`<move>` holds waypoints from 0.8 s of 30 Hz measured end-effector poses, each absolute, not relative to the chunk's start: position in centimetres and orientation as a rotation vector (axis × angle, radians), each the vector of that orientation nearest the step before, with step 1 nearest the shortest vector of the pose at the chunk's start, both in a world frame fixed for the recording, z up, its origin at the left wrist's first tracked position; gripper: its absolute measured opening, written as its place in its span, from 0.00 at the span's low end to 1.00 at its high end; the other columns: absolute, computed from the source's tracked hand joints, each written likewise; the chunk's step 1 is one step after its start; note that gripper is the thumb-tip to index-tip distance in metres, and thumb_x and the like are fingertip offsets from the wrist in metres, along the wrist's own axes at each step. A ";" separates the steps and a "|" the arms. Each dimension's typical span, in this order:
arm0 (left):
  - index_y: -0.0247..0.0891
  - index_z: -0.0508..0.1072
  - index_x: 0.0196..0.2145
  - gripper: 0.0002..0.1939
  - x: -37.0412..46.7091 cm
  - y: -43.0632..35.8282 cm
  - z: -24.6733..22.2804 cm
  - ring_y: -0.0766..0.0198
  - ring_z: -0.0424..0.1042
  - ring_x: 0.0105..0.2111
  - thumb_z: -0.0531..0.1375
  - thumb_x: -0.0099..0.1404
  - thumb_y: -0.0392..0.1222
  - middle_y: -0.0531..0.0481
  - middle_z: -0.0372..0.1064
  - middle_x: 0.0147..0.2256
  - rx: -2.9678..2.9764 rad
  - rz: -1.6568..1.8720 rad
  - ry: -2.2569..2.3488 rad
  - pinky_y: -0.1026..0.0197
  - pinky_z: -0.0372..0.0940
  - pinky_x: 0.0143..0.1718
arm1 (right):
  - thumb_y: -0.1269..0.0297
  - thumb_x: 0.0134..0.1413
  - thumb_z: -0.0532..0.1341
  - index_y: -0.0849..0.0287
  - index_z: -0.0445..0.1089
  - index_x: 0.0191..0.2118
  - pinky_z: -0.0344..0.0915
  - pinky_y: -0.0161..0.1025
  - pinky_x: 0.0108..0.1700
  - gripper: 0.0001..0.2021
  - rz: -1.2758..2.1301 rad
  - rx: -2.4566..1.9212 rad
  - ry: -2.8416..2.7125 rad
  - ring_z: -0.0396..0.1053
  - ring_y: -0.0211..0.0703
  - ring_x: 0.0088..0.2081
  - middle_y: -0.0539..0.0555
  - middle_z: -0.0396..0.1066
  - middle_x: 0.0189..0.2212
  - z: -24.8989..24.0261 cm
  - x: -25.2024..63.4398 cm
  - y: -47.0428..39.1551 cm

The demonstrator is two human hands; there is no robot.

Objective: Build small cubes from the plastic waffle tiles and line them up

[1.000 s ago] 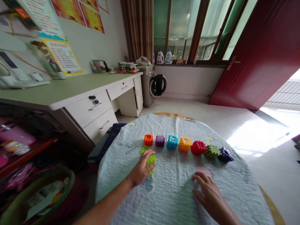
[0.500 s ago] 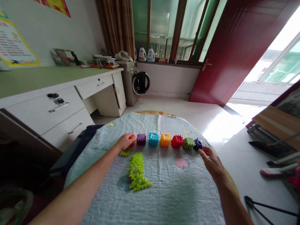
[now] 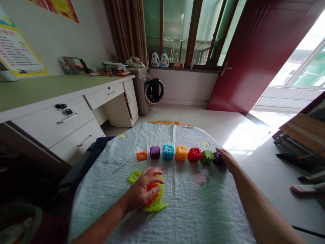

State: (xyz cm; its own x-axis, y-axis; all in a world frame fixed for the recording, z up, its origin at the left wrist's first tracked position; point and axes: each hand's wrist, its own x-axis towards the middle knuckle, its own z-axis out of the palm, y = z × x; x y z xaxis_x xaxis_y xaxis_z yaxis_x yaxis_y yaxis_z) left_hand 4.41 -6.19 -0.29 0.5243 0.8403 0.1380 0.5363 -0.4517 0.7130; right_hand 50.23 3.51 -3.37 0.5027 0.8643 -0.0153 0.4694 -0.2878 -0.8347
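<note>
Orange pieces [image 3: 152, 194] lie under the fingers of my left hand [image 3: 140, 190], over the lime-green pieces [image 3: 159, 200] near the table's middle; the fingers are closed round the orange. My right hand [image 3: 226, 159] is at the dark blue cube [image 3: 217, 158], at the row's right end, its fingers partly hidden. Leftward from there stand a green cube [image 3: 207, 156], a red cube [image 3: 194, 154], a yellow cube [image 3: 181, 153], a light blue cube [image 3: 168, 152] and a purple cube [image 3: 154, 152]. A flat orange piece [image 3: 142, 156] lies at the left end.
A single lime-green piece [image 3: 134, 176] lies left of my left hand. The round table wears a pale blue cloth [image 3: 193, 217]. Beyond are a desk [image 3: 76, 86] at the left, a washing machine [image 3: 143, 91] and a red door [image 3: 243, 61].
My left hand has moved from the row's left end toward me, with orange pieces now over the lime-green ones. A flat orange piece stays in the row. My right hand has moved slightly over the dark blue cube.
</note>
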 end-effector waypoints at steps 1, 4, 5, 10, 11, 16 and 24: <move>0.49 0.76 0.45 0.13 4.7 -6.0 -0.1 0.54 0.64 0.59 0.56 0.65 0.47 0.48 0.66 0.57 2.128 0.680 1.111 0.47 0.55 0.64 | 0.44 0.43 0.62 0.62 0.78 0.33 0.64 0.41 0.37 0.24 0.657 -1.942 -1.125 0.70 0.46 0.31 0.55 0.75 0.26 -3.3 49.8 3.6; 0.45 0.73 0.49 0.16 5.4 -3.4 -0.2 0.54 0.61 0.60 0.55 0.66 0.48 0.45 0.59 0.61 2.080 0.858 1.215 0.50 0.57 0.62 | 0.46 0.42 0.63 0.59 0.75 0.25 0.59 0.38 0.31 0.18 0.738 -1.993 -1.226 0.65 0.41 0.25 0.50 0.69 0.18 -3.2 47.7 2.8; 0.43 0.72 0.51 0.18 5.6 -2.1 -0.4 0.53 0.59 0.61 0.55 0.65 0.48 0.43 0.58 0.61 2.077 0.903 1.266 0.49 0.56 0.63 | 0.46 0.43 0.62 0.59 0.75 0.25 0.58 0.38 0.30 0.18 0.729 -2.003 -1.262 0.64 0.40 0.24 0.49 0.68 0.17 -3.3 46.9 2.3; 0.41 0.65 0.59 0.34 7.5 5.0 -0.2 0.46 0.53 0.64 0.63 0.57 0.54 0.40 0.55 0.63 2.175 0.695 1.479 0.45 0.51 0.65 | 0.46 0.44 0.60 0.59 0.75 0.32 0.63 0.41 0.35 0.20 0.623 -1.935 -1.376 0.69 0.47 0.32 0.54 0.73 0.27 -3.7 42.2 -1.3; 0.42 0.64 0.60 0.36 8.2 5.9 0.2 0.46 0.55 0.64 0.64 0.56 0.55 0.40 0.56 0.62 2.206 0.601 1.461 0.46 0.52 0.64 | 0.47 0.43 0.61 0.59 0.75 0.34 0.64 0.43 0.40 0.20 0.589 -1.916 -1.397 0.70 0.49 0.35 0.56 0.74 0.30 -3.7 41.2 -2.0; 0.44 0.62 0.60 0.40 10.5 7.2 1.6 0.49 0.65 0.57 0.68 0.51 0.49 0.44 0.65 0.57 2.295 0.265 1.408 0.50 0.58 0.59 | 0.52 0.45 0.61 0.57 0.74 0.39 0.65 0.48 0.50 0.17 0.629 -1.787 -1.460 0.69 0.51 0.43 0.57 0.71 0.39 -3.5 35.6 -5.8; 0.43 0.67 0.55 0.34 10.1 3.5 0.9 0.51 0.71 0.48 0.66 0.49 0.43 0.46 0.69 0.48 2.318 0.413 1.441 0.53 0.64 0.52 | 0.72 0.46 0.58 0.54 0.68 0.48 0.61 0.46 0.59 0.20 0.856 -1.252 -1.759 0.64 0.47 0.55 0.57 0.65 0.52 -2.7 25.8 -11.3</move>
State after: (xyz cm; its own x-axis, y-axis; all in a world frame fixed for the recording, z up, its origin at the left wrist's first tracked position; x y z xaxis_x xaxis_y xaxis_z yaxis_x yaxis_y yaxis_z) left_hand 10.05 3.52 0.86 0.4316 0.9008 0.0481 0.7895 -0.4030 0.4630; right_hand 25.77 -11.26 -2.73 -0.1939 0.9563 0.2187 0.4180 0.2822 -0.8635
